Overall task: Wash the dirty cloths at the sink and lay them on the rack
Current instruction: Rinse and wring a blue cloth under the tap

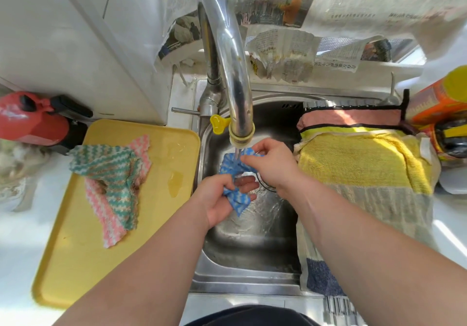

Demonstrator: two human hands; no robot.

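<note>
A blue and white zigzag cloth [233, 167] hangs over the steel sink [252, 247], under water running from the chrome tap [227, 55]. My left hand [218, 199] grips its lower, bunched end. My right hand [271, 164] pinches its upper end just below the spout. A green striped cloth [111, 164] and a pink striped cloth [106, 222] lie crumpled together on the yellow tray [75, 262] left of the sink. Over the rack at the right of the sink lie a yellow towel [358, 159], a pink cloth [353, 117] and a grey-green cloth [384, 207].
A red bottle [32, 118] lies left of the tray, below a white cabinet [75, 47]. An orange and yellow container [439, 103] stands at the far right. Newspaper [290, 53] covers the wall behind the tap. A small puddle [175, 180] sits on the tray.
</note>
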